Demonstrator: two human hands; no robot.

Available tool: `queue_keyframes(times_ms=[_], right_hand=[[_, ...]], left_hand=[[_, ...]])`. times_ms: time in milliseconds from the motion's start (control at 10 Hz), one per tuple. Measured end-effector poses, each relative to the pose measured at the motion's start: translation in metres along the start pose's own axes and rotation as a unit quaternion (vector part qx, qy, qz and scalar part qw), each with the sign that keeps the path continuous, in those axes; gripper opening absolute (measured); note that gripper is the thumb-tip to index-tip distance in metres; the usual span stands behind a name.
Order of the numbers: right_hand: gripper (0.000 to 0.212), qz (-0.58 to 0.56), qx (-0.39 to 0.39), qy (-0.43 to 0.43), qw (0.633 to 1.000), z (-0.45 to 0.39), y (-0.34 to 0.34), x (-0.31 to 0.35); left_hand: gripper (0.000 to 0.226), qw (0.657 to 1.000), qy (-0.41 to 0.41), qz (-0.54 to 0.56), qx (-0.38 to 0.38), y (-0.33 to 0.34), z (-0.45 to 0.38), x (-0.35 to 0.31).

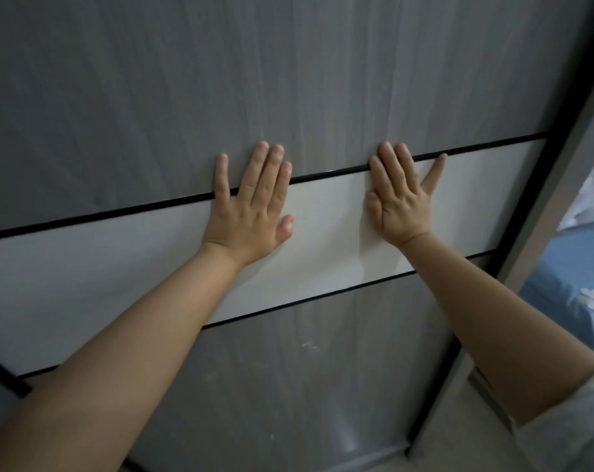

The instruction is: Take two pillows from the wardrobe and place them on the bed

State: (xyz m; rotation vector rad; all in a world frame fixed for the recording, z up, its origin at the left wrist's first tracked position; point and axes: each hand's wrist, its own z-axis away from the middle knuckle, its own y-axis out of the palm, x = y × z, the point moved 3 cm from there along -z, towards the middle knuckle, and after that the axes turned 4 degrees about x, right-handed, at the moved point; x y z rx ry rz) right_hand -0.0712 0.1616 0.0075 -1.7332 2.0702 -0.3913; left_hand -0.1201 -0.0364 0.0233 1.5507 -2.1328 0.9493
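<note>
Both hands lie flat against the wardrobe door [288, 80], palms on it and fingers spread, gripping nothing. The left hand [251, 212] has its palm on the pale band [101, 267] that crosses the door, and its fingertips reach over the thin black strip [322, 175] above that band onto the grey panel. The right hand [402, 199] sits just beside it, a gap of bare band between the two thumbs; its fingers also cross the black strip, with the little finger splayed out toward the door's right edge. Both forearms are bare and stretch up from the lower corners of the view; a light sleeve [574, 420] shows at the right elbow.

Below the hands a second black strip [322, 296] closes the pale band, and under it comes another grey panel. Right of the right hand runs the dark door edge and a grey frame [533, 240]. Past that frame, well off to the right of the right arm, the bed [574, 267] shows blue bedding with white, patterned fabric above it.

The door covers the wardrobe front, so the pillows are not in sight.
</note>
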Motion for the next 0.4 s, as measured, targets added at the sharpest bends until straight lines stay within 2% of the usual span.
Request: queue_keyframes(times_ms=[200,300,400], right_hand=[[0.042,-0.005,0.018,-0.01,1.0,-0.002,-0.001,0.001],[0.039,-0.025,0.001,0.009,1.0,0.003,-0.008,0.01],[0.032,-0.095,-0.047,0.041,0.994,0.001,-0.025,0.016]], left_hand=[[0.062,1.0,-0.001,0.003,-0.004,0.003,0.001,-0.001],[0.062,1.0,-0.006,0.008,0.004,0.001,0.003,0.003],[0.061,0.999,-0.019,0.034,0.027,0.001,0.002,0.004]])
